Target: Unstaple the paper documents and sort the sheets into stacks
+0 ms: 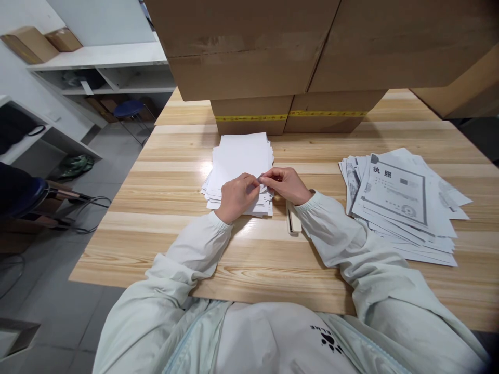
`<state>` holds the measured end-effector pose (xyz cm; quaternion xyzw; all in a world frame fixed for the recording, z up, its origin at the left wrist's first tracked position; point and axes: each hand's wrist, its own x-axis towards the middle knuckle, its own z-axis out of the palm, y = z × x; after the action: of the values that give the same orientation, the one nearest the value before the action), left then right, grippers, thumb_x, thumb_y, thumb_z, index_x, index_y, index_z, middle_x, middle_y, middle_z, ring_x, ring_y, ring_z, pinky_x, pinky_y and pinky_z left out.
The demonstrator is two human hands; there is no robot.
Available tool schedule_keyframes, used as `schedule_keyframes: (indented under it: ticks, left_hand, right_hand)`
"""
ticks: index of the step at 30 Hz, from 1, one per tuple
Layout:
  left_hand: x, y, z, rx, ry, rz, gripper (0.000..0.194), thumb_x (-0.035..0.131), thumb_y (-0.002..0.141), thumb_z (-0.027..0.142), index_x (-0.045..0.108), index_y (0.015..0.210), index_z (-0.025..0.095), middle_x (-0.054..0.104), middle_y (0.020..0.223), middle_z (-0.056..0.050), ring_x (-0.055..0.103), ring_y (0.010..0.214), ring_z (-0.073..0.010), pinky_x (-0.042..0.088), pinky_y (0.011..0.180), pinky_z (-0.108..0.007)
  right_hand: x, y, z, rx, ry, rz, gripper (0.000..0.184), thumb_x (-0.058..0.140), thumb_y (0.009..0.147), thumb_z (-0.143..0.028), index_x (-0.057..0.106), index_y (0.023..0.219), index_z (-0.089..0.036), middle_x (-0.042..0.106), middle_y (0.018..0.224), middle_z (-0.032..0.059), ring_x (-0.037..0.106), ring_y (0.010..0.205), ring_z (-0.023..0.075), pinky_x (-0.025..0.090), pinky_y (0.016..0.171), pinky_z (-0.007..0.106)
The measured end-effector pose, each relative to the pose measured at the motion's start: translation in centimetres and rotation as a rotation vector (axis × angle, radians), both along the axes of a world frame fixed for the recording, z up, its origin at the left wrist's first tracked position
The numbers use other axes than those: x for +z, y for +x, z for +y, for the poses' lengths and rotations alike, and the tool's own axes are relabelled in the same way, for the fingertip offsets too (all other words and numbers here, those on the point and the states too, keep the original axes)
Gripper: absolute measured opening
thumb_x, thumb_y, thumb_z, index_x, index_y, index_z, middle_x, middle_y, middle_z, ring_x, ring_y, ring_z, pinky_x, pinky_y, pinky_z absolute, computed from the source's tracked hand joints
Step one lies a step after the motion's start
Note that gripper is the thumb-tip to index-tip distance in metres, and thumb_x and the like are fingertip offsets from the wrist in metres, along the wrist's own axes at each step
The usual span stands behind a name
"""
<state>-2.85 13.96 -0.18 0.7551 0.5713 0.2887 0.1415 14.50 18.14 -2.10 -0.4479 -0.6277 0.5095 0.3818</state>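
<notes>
Take paper stack (241, 158) as landmark: white, loosely squared, with uneven edges, flat on wooden table (156, 208). Find left hand (236, 198) over near part of paper stack, palm down, with thumb and forefinger drawn close together at the tips. Cannot tell whether gripping anything on that side. Find right hand (290, 186) at right edge of paper stack, with thumb and forefinger pinched nearly closed on small dark item (260, 178). Note small dark item directly between the two sets of fingertips, above near right part of paper stack; too small to identify. Note paper stack itself below the fingertips, and partly hidden by left hand. Observe beige elongated tool (294, 222) just beside near right corner of paper stack, partly covered by right hand and sleeve. Log printed sheets (397, 192) well to the right of paper stack, fanned in a loose pile, with a bordered certificate-like page on top. Record lower cartons (249, 110) just behind paper stack, with yellow tape across the front, and larger upper cartons (249, 47) on top of them. Log blue stool (128, 108) on the floor, beyond the table, far left of paper stack.
</notes>
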Motion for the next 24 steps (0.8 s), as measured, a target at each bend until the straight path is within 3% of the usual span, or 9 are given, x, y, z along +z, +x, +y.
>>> schedule_keyframes:
  ticks: [4, 8, 13, 15, 20, 24]
  left_hand:
    - [-0.2, -0.2, 0.5, 0.028, -0.048, -0.253, 0.006, 0.061, 0.079, 0.019, 0.066, 0.076, 0.019, 0.071, 0.086, -0.001, 0.064, 0.078, -0.0156, 0.046, 0.074, -0.028]
    - [-0.1, -1.4, 1.7, 0.121, -0.250, -0.664, 0.005, 0.064, 0.070, 0.023, 0.063, 0.070, 0.017, 0.061, 0.065, 0.003, 0.055, 0.061, -0.0107, 0.043, 0.061, -0.024]
    - [0.2, -2.3, 2.4, 0.166, -0.375, -0.979, 0.010, 0.068, 0.064, 0.024, 0.061, 0.065, 0.016, 0.056, 0.062, 0.004, 0.053, 0.059, -0.0075, 0.045, 0.063, -0.021]
    - [0.4, -2.3, 2.3, 0.137, -0.391, -1.005, 0.012, 0.070, 0.064, 0.025, 0.061, 0.065, 0.016, 0.057, 0.063, 0.004, 0.053, 0.060, -0.0078, 0.046, 0.064, -0.022]
    - [1.0, -2.1, 1.6, 0.024, -0.410, -0.816, 0.011, 0.070, 0.070, 0.026, 0.065, 0.070, 0.016, 0.062, 0.065, 0.002, 0.054, 0.061, -0.0099, 0.045, 0.063, -0.024]
    - [0.6, -2.0, 1.3, -0.123, -0.240, -0.590, 0.013, 0.068, 0.079, 0.030, 0.073, 0.081, 0.018, 0.072, 0.086, -0.005, 0.065, 0.082, -0.0167, 0.050, 0.078, -0.030]
  right_hand:
    - [0.3, 0.1, 0.1, -0.001, 0.004, 0.004, 0.034, 0.072, 0.074, -0.047, 0.069, 0.082, -0.014, 0.058, 0.060, -0.0014, 0.050, 0.052, 0.0098, 0.040, 0.050, 0.024]
    - [0.6, 0.6, 0.3, -0.043, 0.144, -0.048, 0.031, 0.077, 0.067, -0.034, 0.064, 0.090, -0.017, 0.057, 0.068, -0.0040, 0.049, 0.058, 0.0090, 0.040, 0.055, 0.023]
    - [0.7, 0.6, -0.1, -0.033, 0.292, -0.236, 0.016, 0.070, 0.074, -0.028, 0.063, 0.085, -0.018, 0.060, 0.071, -0.0028, 0.049, 0.059, 0.0096, 0.039, 0.061, 0.025]
    - [0.7, 0.5, -0.2, 0.012, 0.294, -0.288, 0.014, 0.065, 0.078, -0.031, 0.066, 0.078, -0.017, 0.064, 0.072, -0.0003, 0.051, 0.062, 0.0111, 0.039, 0.062, 0.026]
    - [0.8, 0.5, 0.1, -0.041, 0.143, -0.187, 0.034, 0.055, 0.088, -0.045, 0.068, 0.074, -0.016, 0.064, 0.069, 0.0016, 0.051, 0.060, 0.0116, 0.038, 0.058, 0.025]
    - [1.1, 0.5, 0.2, -0.020, -0.015, -0.059, 0.049, 0.054, 0.087, -0.059, 0.061, 0.065, -0.017, 0.057, 0.058, 0.0000, 0.046, 0.052, 0.0092, 0.037, 0.052, 0.023]
